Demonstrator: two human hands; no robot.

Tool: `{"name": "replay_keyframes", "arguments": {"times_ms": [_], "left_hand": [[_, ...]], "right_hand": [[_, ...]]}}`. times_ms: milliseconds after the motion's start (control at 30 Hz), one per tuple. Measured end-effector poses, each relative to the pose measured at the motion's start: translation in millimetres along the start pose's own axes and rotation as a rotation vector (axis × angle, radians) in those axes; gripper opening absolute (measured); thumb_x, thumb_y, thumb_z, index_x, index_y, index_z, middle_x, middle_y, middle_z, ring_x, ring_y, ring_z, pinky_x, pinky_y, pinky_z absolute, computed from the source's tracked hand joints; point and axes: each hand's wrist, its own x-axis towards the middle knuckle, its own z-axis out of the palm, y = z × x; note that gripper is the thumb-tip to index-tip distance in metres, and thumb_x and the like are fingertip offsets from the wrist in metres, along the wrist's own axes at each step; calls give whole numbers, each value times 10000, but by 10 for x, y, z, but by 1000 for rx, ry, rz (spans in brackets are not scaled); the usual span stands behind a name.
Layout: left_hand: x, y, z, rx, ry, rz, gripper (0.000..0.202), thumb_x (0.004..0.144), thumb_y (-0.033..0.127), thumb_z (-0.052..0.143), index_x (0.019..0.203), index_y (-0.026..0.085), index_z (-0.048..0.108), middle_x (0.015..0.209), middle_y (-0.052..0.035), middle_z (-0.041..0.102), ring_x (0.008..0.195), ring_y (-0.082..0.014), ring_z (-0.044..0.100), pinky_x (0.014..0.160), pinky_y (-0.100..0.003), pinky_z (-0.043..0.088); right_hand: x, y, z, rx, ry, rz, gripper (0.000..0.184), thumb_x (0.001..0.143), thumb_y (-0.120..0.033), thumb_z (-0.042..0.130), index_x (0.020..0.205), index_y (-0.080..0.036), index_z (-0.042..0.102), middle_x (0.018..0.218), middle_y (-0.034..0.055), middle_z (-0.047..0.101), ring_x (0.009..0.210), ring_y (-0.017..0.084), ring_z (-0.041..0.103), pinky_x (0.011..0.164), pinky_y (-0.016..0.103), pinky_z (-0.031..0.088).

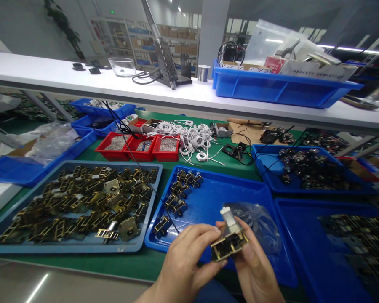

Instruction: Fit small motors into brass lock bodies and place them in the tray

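Observation:
Both of my hands hold one small brass-framed mechanism (227,247) above the front of the middle blue tray (214,181). It has a dark inside, and a white cylinder (229,218) sticks up from it. My left hand (189,254) pinches its left end between thumb and fingers. Around its right side, my right hand (255,265) is closed, with some fingers hidden behind it. A few similar brass-and-black mechanisms (179,206) lie along that tray's left side. A crumpled clear plastic bag (265,229) lies in the tray beyond my right hand.
A grey-blue tray (158,172) full of brass-framed parts stands left. Small red bins (140,149) of tiny metal pieces and coiled white cables (192,136) lie behind. More blue trays stand right. Across the back runs a white shelf (91,86) bearing a blue bin (271,86).

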Motion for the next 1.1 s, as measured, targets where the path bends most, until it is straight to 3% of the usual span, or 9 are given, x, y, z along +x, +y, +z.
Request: {"name": "replay_keyframes", "arguments": {"times_ms": [133,233,367,500,633,733,867,967,1100], "left_hand": [[-27,-26,7,-156,-32,-136,561,781,576,605,1233,269,479,1207,-105,568,1117,-256,574,919,-382,524],[-41,-51,20,-223,-78,-262,713,714,639,627,1305,305,408,1335,-122,477,1242,-312,476,1014,-486,447],[-25,-59,34,-278,-119,-337,739,691,651,638,1309,319,407,1380,-124,445,1298,-344,408,1050,-546,387],[-3,-37,30,-300,-142,-397,779,645,677,661,1299,324,425,1396,-116,431,1308,-355,386,1068,-582,337],[18,-18,21,-317,-145,-445,788,633,690,661,1282,298,448,1379,-127,439,1293,-362,396,1068,-592,324],[13,-31,35,-334,-129,-445,774,637,668,679,1282,305,453,1382,-122,437,1304,-363,379,1083,-595,294],[-56,-63,54,-555,-195,-532,1029,569,652,744,1409,296,268,1462,-156,338,1348,-384,310,1030,-567,386],[-112,-68,50,-793,-329,-612,1178,580,499,825,1459,268,75,1451,-182,363,1335,-366,349,1009,-526,423],[-144,-57,64,-913,-369,-627,1114,619,166,804,1456,284,78,1429,-149,409,1207,-321,526,1005,-478,442]], "right_hand": [[26,16,-45,130,-108,125,386,778,-567,602,1065,-311,634,1037,39,728,982,288,655,856,465,504],[38,-1,-42,198,-147,239,415,804,-600,542,1012,-272,691,962,58,751,944,290,672,818,452,517],[53,-39,-26,258,-225,372,516,778,-649,532,1028,-235,711,948,75,755,886,280,690,769,412,534],[57,-85,10,337,-145,493,456,746,-588,633,965,-201,736,873,64,766,827,222,702,762,320,531],[51,-125,72,425,-121,522,414,749,-521,673,938,-160,743,852,84,767,817,169,708,763,234,516],[47,-116,80,409,-136,507,433,779,-546,624,949,-161,728,853,80,765,831,180,705,765,252,522],[43,-60,-36,144,-150,268,502,804,-576,559,1171,-233,558,979,63,740,940,239,676,819,363,520],[54,-31,-206,-408,-219,-119,794,717,-573,659,1360,-311,274,1177,79,652,1053,277,630,884,416,498],[69,-90,-337,-1133,-390,-579,926,702,-716,562,1411,-270,169,1211,141,624,1056,322,633,861,450,531]]}}
